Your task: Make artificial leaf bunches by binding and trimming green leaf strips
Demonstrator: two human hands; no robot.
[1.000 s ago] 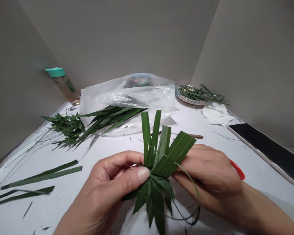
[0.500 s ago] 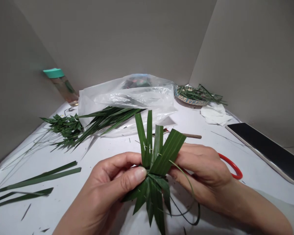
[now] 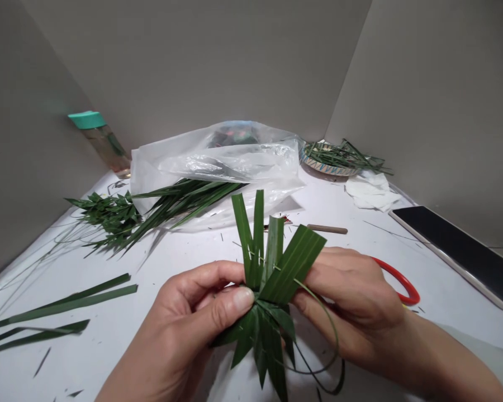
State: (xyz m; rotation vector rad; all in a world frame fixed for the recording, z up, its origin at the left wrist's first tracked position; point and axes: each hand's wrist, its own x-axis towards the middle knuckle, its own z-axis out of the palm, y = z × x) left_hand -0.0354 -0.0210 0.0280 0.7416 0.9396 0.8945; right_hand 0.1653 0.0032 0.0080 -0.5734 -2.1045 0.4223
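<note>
Editor: What do the hands hold?

Photographer: Left hand [image 3: 184,326] and right hand [image 3: 352,304] grasp a woven green leaf piece [image 3: 272,285], fingers [image 3: 235,301] clenched on it from both sides, above the middle of the counter's [image 3: 109,357] near edge. A thin leaf strip [image 3: 333,329] curls down from it beside the right hand.

Editor: And around them?

Photographer: Red-handled scissors [image 3: 396,273] lie just beyond the right hand, cut leaf strips [image 3: 67,301] toward the left edge, a leaf bundle [image 3: 180,209] against a plastic bag [image 3: 218,162] near the far edge, and a phone [image 3: 456,254] along the right edge.
</note>
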